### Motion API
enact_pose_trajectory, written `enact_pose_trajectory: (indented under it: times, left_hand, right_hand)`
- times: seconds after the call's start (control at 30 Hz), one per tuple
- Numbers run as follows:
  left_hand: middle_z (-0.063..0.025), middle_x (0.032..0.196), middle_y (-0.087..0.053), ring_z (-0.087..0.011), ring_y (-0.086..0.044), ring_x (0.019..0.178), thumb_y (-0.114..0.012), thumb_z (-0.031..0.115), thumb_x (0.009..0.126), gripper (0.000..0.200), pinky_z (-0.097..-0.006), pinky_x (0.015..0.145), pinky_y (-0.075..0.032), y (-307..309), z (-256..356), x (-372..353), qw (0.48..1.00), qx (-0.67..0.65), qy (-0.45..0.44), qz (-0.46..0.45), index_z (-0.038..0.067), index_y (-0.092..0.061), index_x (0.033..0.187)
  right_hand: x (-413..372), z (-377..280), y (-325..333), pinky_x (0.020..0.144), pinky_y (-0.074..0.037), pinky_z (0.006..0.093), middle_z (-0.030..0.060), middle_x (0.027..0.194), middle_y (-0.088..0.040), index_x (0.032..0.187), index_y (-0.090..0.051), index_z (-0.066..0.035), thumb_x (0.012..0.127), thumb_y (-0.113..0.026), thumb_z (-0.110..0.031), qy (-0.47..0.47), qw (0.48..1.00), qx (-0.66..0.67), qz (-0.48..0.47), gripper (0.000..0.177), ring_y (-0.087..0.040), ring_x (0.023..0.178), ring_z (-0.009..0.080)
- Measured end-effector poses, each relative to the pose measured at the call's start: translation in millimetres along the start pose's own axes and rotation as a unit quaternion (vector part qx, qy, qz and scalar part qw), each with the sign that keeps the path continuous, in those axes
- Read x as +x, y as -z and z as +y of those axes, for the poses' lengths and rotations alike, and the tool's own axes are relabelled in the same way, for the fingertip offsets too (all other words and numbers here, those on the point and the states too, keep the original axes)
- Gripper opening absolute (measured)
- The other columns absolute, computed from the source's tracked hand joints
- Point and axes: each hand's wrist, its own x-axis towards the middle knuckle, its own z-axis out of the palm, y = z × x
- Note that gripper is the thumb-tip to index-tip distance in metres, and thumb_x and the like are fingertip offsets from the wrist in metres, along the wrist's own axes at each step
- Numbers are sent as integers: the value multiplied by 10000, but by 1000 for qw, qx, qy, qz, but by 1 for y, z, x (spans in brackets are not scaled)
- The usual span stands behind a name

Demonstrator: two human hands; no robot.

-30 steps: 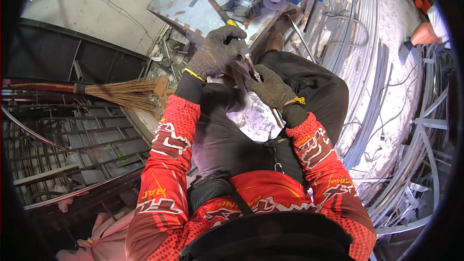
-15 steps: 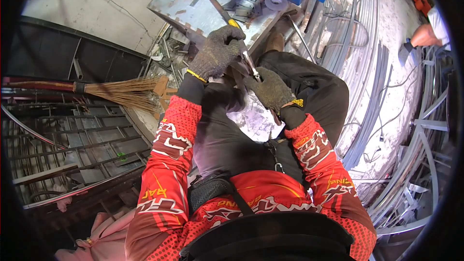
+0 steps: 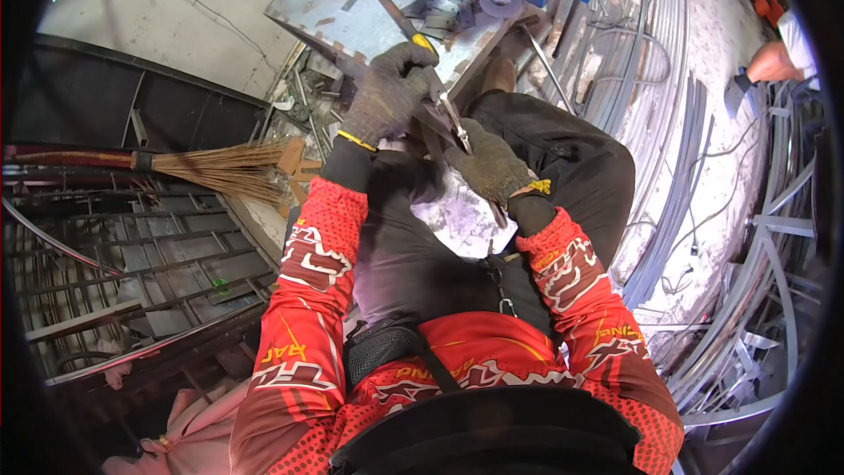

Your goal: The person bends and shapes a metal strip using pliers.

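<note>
My left hand [image 3: 387,97], in a dark knit glove with a yellow cuff edge, is closed around the yellow handle of a long flat grey blade-like tool [image 3: 387,7]. The blade points away over the metal table. My right hand [image 3: 492,161], gloved the same way, is wrapped around a silver, pliers-like tool [image 3: 454,121]. Its front end reaches toward my left hand, and a dark end shows below my right glove. Flat dark metal [image 3: 431,129] sits between the two hands; the exact contact there is hidden.
Ahead stands a metal table [image 3: 303,4] with small metal pieces [image 3: 444,10] and a round white roll [image 3: 500,3]. A broom [image 3: 211,163] and a metal grating [image 3: 158,273] are at left. Long metal strips [image 3: 677,193] lie at right, near another person's hand [image 3: 774,63].
My left hand has shifted slightly left and the blade-like tool with it, while the whole view also moved a little. My right hand stays nearly in place, still gripping the pliers-like tool.
</note>
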Motion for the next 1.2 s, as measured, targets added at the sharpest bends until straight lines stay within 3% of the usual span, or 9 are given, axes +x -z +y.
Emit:
enact_pose_trajectory:
  times: [0.07, 0.27, 0.37, 0.43, 0.5, 0.8, 0.9, 0.97, 1.2]
  left_hand:
    - [-73, 1094, -738, -122, -660, 959, -637, 46, 926, 279, -295, 876, -552, 2, 7, 1, 999, -30, 16, -9, -11, -680, 1196]
    - [-56, 1081, -733, -114, -656, 938, -618, 33, 942, 269, -292, 861, -551, 5, -7, 4, 1000, -26, 8, -5, -14, -673, 1201]
    - [-102, 1018, -732, -186, -700, 937, -660, 95, 934, 227, -330, 873, -564, 3, -10, 1, 1000, -9, -9, 17, -12, -691, 1131]
    - [-58, 1083, -729, -106, -648, 940, -621, 32, 932, 297, -285, 854, -541, 4, -12, -1, 999, 33, -20, 3, -22, -675, 1219]
    - [-59, 1082, -727, -106, -647, 945, -625, 35, 933, 298, -283, 857, -538, 2, -13, -2, 1000, 15, -20, 3, -24, -676, 1221]
    - [-56, 1075, -720, -118, -646, 966, -657, 58, 966, 258, -294, 881, -536, -1, -13, -4, 999, 33, -18, 17, -18, -680, 1211]
    - [-53, 1078, -723, -117, -646, 969, -655, 50, 964, 252, -296, 883, -537, 0, -12, -4, 999, 35, -11, 17, -9, -685, 1207]
    - [-52, 1080, -724, -116, -646, 970, -651, 43, 960, 252, -295, 883, -537, 0, -12, -4, 999, 35, -3, 17, -6, -687, 1205]
    - [-52, 1086, -728, -109, -646, 964, -628, 32, 932, 286, -290, 883, -535, 1, -14, -4, 999, 28, -9, 24, -6, -692, 1209]
  right_hand:
    - [-6, -2, 1, 945, -505, 560, 295, 1166, -685, 1320, -567, -49, 926, -702, -383, 32, 999, -32, 11, 534, -636, 1128, 499]
    - [-8, -12, 3, 975, -498, 558, 301, 1223, -673, 1406, -539, -89, 921, -708, -386, 12, 1000, -18, -4, 593, -627, 1160, 497]
    - [-8, -15, 5, 972, -499, 559, 299, 1221, -675, 1433, -529, -94, 921, -708, -389, -1, 1000, -9, -11, 618, -628, 1156, 500]
    - [-8, -13, 5, 970, -500, 559, 300, 1216, -677, 1439, -531, -96, 921, -708, -397, -6, 1000, -15, -13, 625, -630, 1152, 501]
    - [-7, -12, 4, 968, -501, 559, 301, 1211, -678, 1446, -532, -98, 920, -707, -404, -10, 1000, -21, -15, 632, -632, 1148, 502]
    - [-7, -13, 3, 948, -509, 563, 306, 1182, -684, 1412, -558, -77, 926, -694, -439, -10, 999, -33, -16, 621, -645, 1117, 500]
    - [-6, -16, 3, 927, -514, 567, 305, 1156, -690, 1368, -588, -76, 930, -698, -447, -31, 999, -33, -20, 585, -653, 1094, 500]
    - [-8, -20, 4, 889, -513, 547, 315, 1072, -693, 1238, -601, 2, 969, -654, -402, -4, 999, -40, -1, 488, -657, 1060, 507]
    - [-9, -26, 7, 862, -512, 547, 311, 1032, -693, 1171, -603, 3, 976, -647, -404, -4, 999, -51, 2, 454, -659, 1020, 514]
